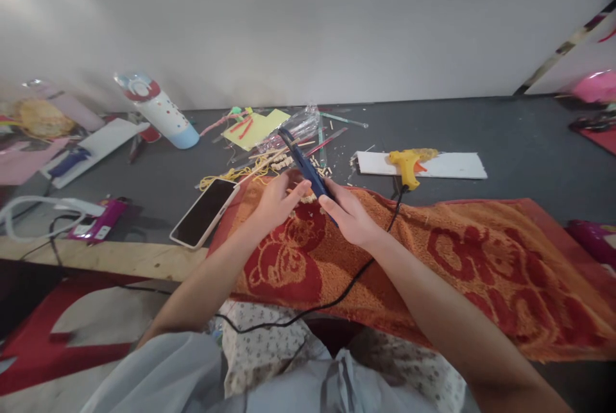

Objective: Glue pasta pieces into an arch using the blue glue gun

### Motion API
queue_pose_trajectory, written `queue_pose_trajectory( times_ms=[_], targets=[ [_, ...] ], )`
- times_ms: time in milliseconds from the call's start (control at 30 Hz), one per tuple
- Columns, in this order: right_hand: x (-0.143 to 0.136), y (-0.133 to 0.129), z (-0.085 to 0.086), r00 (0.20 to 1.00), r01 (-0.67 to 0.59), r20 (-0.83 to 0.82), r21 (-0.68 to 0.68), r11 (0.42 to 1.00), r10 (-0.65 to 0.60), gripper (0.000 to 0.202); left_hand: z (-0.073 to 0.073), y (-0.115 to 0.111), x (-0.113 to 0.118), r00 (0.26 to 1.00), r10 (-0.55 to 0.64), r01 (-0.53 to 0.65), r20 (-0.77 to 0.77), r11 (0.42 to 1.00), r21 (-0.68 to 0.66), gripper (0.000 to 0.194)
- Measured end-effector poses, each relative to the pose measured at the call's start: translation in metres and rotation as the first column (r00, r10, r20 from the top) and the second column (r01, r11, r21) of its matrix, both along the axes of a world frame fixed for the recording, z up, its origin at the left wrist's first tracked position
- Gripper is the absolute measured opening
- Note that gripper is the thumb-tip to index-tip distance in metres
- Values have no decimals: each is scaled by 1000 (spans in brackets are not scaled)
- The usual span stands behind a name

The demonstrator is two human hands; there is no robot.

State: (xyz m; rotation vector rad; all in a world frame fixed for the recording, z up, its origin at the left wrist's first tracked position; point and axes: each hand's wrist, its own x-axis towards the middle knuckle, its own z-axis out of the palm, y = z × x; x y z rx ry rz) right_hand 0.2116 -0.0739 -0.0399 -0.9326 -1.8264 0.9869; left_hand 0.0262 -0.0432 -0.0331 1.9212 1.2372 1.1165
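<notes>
Holding a slim blue device (pixel 308 166) above an orange towel (pixel 447 227)

From my remote station, I see the phone-like device tilted, nearly edge-on, over the towel's far edge. My left hand (pixel 283 198) and right hand (pixel 351 211) clasp its lower part from opposite sides, each grip narrow, thumbs on the near side. On the desk (pixel 510 137), a pale-edged phone (pixel 206 213) lies at the towel's left edge; to the right, a yellow glue gun (pixel 408 166) rests on a white strip (pixel 457 165).
</notes>
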Motion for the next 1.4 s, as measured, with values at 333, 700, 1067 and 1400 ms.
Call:
queue_pose_trajectory(
  times_ms=[333,700,1067,1400],
  targets=[
    [-5,-4,-4,999,-41,-18,15,999,42,54,-15,-10,24,779,-219,357,588,925,-129,63],
    [-5,-3,-6,998,-51,-20,20,999,51,60,-18,-13,24,815,-209,284,541,957,-58,48],
    [-4,-3,-6,999,-53,-12,10,999,53,56,-19,-15,25,823,-196,261,533,964,-48,51],
    [0,-1,3,995,-104,6,1,995,104,56,-15,-13,26,813,-201,301,546,949,-98,66]
  ],
)
